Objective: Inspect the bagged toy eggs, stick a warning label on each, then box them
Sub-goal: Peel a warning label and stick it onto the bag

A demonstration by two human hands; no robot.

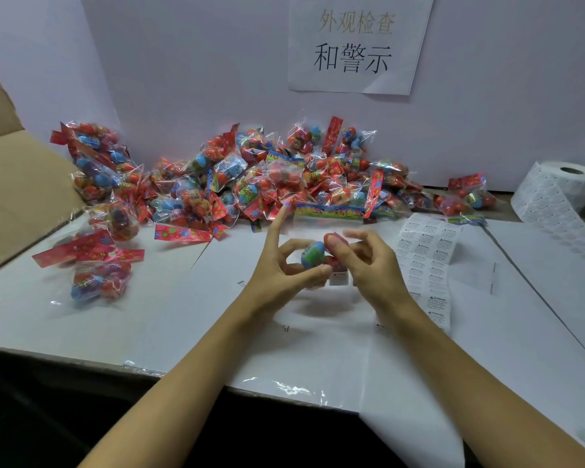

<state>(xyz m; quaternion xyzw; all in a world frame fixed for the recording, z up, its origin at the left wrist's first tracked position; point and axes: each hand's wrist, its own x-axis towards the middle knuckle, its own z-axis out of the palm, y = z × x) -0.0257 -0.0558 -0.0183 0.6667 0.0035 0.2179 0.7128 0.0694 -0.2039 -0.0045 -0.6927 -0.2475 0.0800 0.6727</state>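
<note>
Both my hands hold one clear bag of toy eggs (318, 256) above the middle of the white table. A blue-green egg and red eggs show inside it, and a small white label sits low on the bag. My left hand (281, 265) grips its left side with thumb and curled fingers, the index finger pointing up. My right hand (365, 261) pinches its right side, thumb on a red egg. A large heap of bagged eggs (257, 184) lies along the back wall. A strip of warning labels (426, 261) lies just right of my right hand.
An open cardboard box (17, 184) stands at the far left. Two bags (98, 282) lie apart at the left front, near it. A label roll (561, 187) sits at the far right. A paper sign (355, 45) hangs on the wall.
</note>
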